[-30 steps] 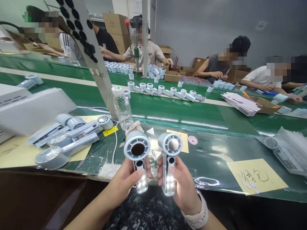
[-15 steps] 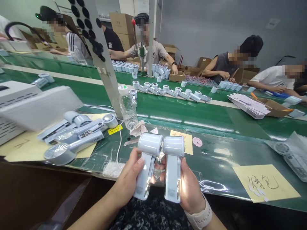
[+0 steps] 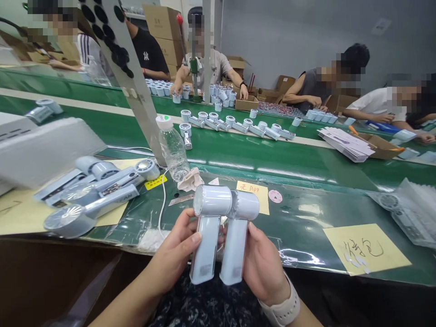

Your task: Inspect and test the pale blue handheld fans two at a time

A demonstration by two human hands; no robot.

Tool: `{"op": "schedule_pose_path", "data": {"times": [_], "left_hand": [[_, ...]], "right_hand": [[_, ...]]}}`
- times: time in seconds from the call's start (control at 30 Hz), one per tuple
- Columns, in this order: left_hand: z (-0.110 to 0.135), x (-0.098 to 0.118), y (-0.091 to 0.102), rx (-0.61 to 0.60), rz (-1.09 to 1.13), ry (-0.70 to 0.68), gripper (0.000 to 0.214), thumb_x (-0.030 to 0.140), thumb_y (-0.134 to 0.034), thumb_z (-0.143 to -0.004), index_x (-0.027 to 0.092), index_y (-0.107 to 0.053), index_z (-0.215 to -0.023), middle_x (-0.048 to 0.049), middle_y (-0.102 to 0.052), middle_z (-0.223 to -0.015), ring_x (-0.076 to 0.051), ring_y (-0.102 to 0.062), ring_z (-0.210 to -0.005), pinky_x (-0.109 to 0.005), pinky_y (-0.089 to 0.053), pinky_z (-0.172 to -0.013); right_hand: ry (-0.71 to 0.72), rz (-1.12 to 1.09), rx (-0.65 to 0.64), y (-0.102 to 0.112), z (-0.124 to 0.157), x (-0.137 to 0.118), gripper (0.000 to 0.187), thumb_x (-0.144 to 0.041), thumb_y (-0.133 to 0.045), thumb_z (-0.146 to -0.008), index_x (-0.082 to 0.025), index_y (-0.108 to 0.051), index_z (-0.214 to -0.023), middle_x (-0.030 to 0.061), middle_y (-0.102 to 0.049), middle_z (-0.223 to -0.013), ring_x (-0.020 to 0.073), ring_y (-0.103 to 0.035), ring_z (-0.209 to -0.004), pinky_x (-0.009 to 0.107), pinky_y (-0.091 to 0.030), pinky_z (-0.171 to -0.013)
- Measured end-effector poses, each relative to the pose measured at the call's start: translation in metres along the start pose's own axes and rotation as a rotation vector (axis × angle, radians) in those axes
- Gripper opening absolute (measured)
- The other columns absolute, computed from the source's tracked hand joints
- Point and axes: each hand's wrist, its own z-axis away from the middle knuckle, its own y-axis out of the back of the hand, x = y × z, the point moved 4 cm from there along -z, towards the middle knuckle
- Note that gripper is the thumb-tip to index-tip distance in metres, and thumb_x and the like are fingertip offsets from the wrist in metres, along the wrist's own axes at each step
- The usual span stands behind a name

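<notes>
Two pale blue handheld fans are held upright side by side over the near edge of the bench. My left hand (image 3: 182,243) is closed around the handle of the left fan (image 3: 206,247). My right hand (image 3: 264,259) grips the right fan (image 3: 235,250) by its handle; a white watch strap circles that wrist. The two round heads overlap or touch, the left one in front. Fingers behind the handles are mostly hidden. Left of my hands, several similar fans (image 3: 112,200) lie piled on yellow paper (image 3: 119,218).
A clear plastic bottle (image 3: 173,147) and a crumpled tissue (image 3: 190,180) stand beyond my left hand. Several fans (image 3: 240,126) line the green conveyor (image 3: 225,156). At right lie a handwritten yellow sheet (image 3: 368,245) and a bagged fan (image 3: 408,213). Co-workers sit across the belt.
Both fans have turned in my hands, so their plain handle faces show more and the shiny sides less. Their heads have come together. The view has shifted slightly right.
</notes>
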Motion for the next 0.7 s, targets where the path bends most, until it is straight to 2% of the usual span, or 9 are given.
{"op": "schedule_pose_path", "data": {"times": [0.13,0.23,0.33,0.47,0.6,0.7], "left_hand": [[-0.002,0.001,-0.008,-0.005,0.085,0.051,0.053,0.039,-0.079,-0.076,0.026,-0.055,-0.121,-0.0064,-0.073,-0.100,-0.025,-0.070,-0.089,-0.039,-0.059,-0.078],[-0.002,-0.001,-0.006,0.001,0.063,0.069,0.050,0.040,-0.082,-0.073,0.025,-0.060,-0.115,-0.0075,-0.072,-0.101,-0.026,-0.069,-0.091,-0.041,-0.058,-0.081],[-0.001,-0.004,0.000,0.002,-0.014,0.081,0.050,0.042,-0.087,-0.066,0.022,-0.065,-0.106,-0.0063,-0.071,-0.095,-0.025,-0.068,-0.090,-0.034,-0.055,-0.079],[-0.003,-0.008,0.000,-0.054,-0.065,0.110,0.055,0.049,-0.090,-0.056,0.017,-0.067,-0.094,-0.0015,-0.065,-0.078,-0.015,-0.061,-0.069,-0.024,-0.049,-0.063],[-0.006,-0.008,-0.006,-0.024,0.008,0.116,0.061,0.072,-0.072,-0.062,0.016,-0.064,-0.084,-0.0001,-0.060,-0.069,-0.012,-0.054,-0.056,-0.025,-0.047,-0.053],[-0.005,-0.007,-0.010,0.008,0.065,0.141,0.052,0.069,-0.065,-0.073,0.017,-0.064,-0.079,-0.0006,-0.062,-0.070,-0.014,-0.057,-0.054,-0.028,-0.052,-0.053]], "right_hand": [[-0.080,-0.032,0.043,-0.002,0.000,0.001,0.035,-0.050,-0.076,-0.069,-0.016,-0.076,-0.075,0.0060,-0.075,-0.075,0.0207,-0.067,-0.073,0.031,-0.057,-0.070],[-0.108,-0.012,0.090,0.000,0.000,0.001,0.035,-0.050,-0.076,-0.067,-0.015,-0.073,-0.069,0.0040,-0.071,-0.066,0.0160,-0.064,-0.064,0.026,-0.056,-0.065],[-0.102,0.036,0.097,0.003,0.000,0.000,0.037,-0.051,-0.072,-0.070,-0.015,-0.069,-0.064,0.0018,-0.065,-0.059,0.0120,-0.058,-0.053,0.021,-0.050,-0.054],[-0.061,0.098,0.017,0.003,0.000,-0.001,0.042,-0.057,-0.064,-0.078,-0.016,-0.064,-0.068,0.0017,-0.063,-0.061,0.0108,-0.055,-0.047,0.021,-0.045,-0.046],[0.037,0.121,-0.041,0.002,0.000,-0.005,0.038,-0.056,-0.064,-0.081,-0.018,-0.064,-0.081,0.0012,-0.065,-0.065,0.0105,-0.055,-0.045,0.021,-0.046,-0.046],[0.047,0.134,-0.068,0.004,0.000,-0.007,0.036,-0.054,-0.065,-0.082,-0.018,-0.065,-0.085,0.0011,-0.063,-0.058,0.0117,-0.055,-0.045,0.021,-0.048,-0.045]]}}
